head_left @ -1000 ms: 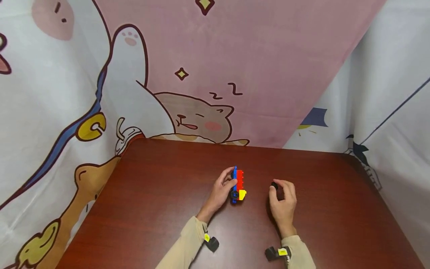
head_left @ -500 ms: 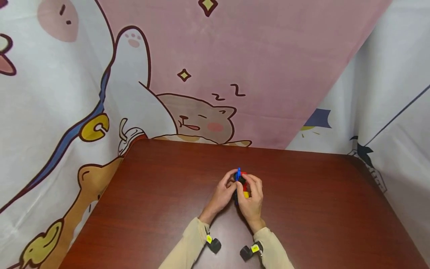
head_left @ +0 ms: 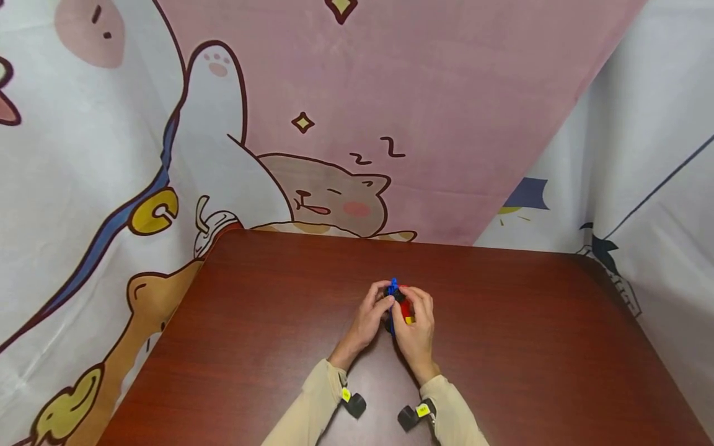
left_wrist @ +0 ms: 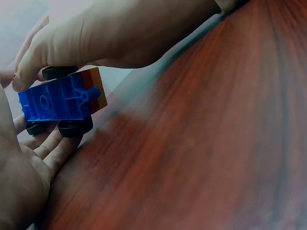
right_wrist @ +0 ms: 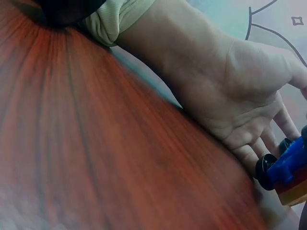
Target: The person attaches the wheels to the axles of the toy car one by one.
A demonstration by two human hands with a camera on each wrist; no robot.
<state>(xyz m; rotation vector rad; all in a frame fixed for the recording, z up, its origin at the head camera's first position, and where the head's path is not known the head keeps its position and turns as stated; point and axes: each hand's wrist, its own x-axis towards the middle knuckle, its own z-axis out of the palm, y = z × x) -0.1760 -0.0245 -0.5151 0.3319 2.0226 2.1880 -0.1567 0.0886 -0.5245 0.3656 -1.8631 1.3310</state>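
Note:
A toy car (left_wrist: pixel 53 101) with a blue base, red bricks and a yellow brick is held up between both hands. My left hand (head_left: pixel 365 319) grips it from the left, fingers against the black wheels (left_wrist: pixel 75 128) on that side in the left wrist view. From the right, my right hand (head_left: pixel 415 328) pinches a small black toy wheel (head_left: pixel 398 295) against the car's side between thumb and fingers. Those fingers partly cover the red bricks. Another black wheel (left_wrist: pixel 58 72) shows beside the right hand. Whether the pinched wheel sits on its axle cannot be seen.
A dark red-brown wooden table (head_left: pixel 251 322) lies beneath the hands. Behind it hangs a pink and white cloth (head_left: pixel 446 111) with cartoon animals. Each wrist wears a black camera (head_left: pixel 354 406) on a strap.
My right hand has moved left with the wheel and brought it against the toy car. The left hand has kept its hold, and the car has turned slightly.

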